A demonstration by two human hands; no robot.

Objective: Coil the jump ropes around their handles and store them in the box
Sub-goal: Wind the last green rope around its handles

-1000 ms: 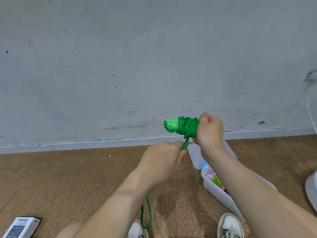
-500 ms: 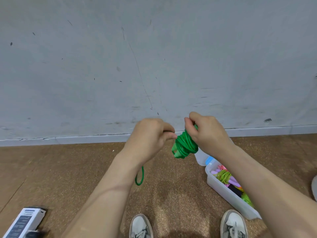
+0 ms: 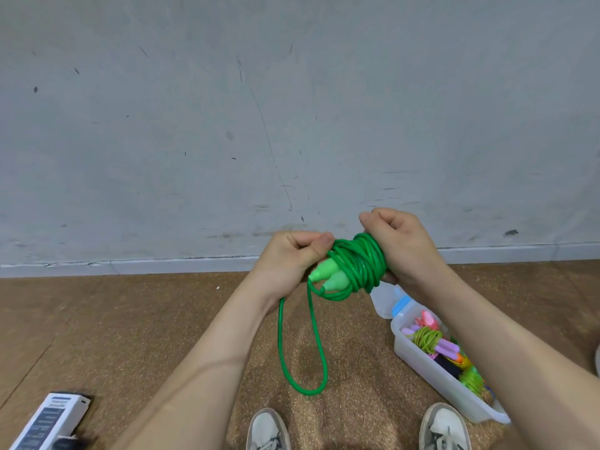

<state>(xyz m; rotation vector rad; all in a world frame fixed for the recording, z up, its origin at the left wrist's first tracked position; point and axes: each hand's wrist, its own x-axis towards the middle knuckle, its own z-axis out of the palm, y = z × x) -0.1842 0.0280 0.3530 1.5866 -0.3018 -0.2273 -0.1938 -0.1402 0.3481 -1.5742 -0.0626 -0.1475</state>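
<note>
A green jump rope (image 3: 355, 264) is wound in many turns around its two light green handles (image 3: 328, 276), held in the air in front of me. My right hand (image 3: 401, 248) grips the coiled bundle at its right end. My left hand (image 3: 292, 258) pinches the rope beside the handle tips. A loose loop of the rope (image 3: 302, 352) hangs down from the bundle toward the floor. The clear plastic box (image 3: 425, 368) sits on the floor at lower right, with several coiled ropes of other colours inside.
A grey wall with a white baseboard (image 3: 162, 264) stands ahead. The floor is brown cork-like matting. A white and black carton (image 3: 48, 420) lies at lower left. My two shoes (image 3: 268, 430) show at the bottom edge. The box lid (image 3: 383, 300) lies behind the box.
The bundle has turned so the handle tips point down-left. My left hand has moved up against the bundle, and a longer loop of rope now hangs below it.
</note>
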